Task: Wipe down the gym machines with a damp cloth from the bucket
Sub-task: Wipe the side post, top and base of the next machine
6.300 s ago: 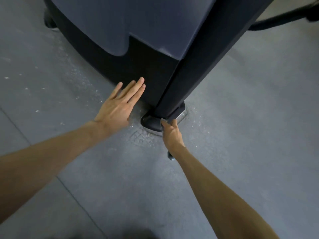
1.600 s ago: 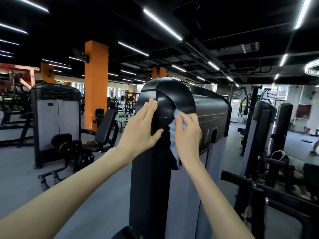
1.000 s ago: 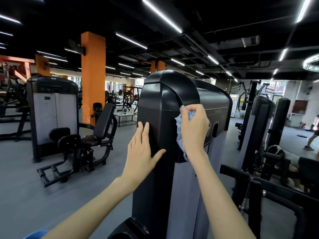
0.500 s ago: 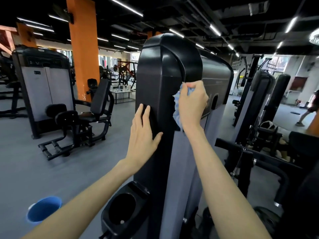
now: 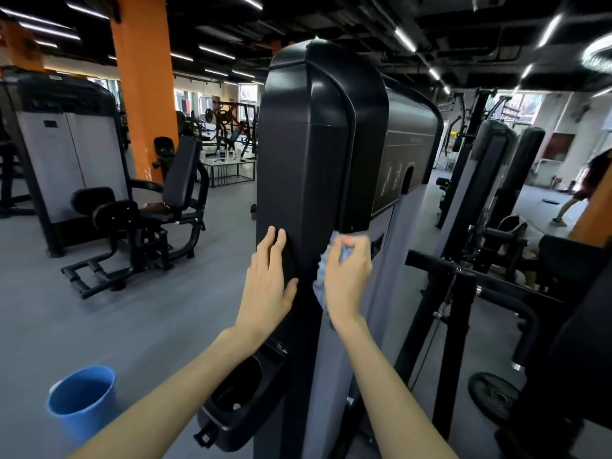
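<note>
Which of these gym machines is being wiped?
The tall black machine in the centre: the right hand presses a blue cloth on it alone.

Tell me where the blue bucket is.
The blue bucket stands on the floor at lower left of the head view, left of the black machine tower.

We see the left hand [image 5: 268, 286] flat, fingers straight, on the black gym machine [image 5: 304, 144], while the right hand [image 5: 346, 276] grips a bunched blue cloth [image 5: 320, 283] against its edge; a blue bucket [image 5: 82, 397] stands on the grey floor [image 5: 149, 326], lower left.
</note>
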Tool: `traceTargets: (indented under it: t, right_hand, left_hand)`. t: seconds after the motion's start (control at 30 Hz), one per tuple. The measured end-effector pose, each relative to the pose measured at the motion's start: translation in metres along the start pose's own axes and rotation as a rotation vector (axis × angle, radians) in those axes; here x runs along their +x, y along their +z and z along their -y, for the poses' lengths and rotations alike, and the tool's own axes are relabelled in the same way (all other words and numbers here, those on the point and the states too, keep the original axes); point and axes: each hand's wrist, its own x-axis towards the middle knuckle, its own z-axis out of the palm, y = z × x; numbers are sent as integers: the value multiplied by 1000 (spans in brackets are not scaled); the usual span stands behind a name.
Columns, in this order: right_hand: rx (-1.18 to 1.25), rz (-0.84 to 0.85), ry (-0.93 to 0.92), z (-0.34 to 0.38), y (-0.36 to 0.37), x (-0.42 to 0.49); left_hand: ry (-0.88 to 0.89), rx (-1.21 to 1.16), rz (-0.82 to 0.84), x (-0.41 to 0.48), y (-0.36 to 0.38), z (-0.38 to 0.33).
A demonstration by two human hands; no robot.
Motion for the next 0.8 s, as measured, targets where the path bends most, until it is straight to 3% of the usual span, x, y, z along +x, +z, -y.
traceTargets:
  t: [0.13, 0.33, 0.6, 0.8]
  right_hand:
    - [55, -47, -25, 15, 5, 12]
    - [-66, 30, -117, -34, -2, -37]
    - [25, 202, -33, -86, -19, -82]
    - [36, 283, -13, -134, -29, -107]
  left_hand:
    - [5, -6, 26, -5, 3, 1]
    - [-19, -67, 12, -35, 23, 6]
    - [-79, -261, 26, -88, 55, 5]
    - [-68, -160, 129, -133, 91, 7]
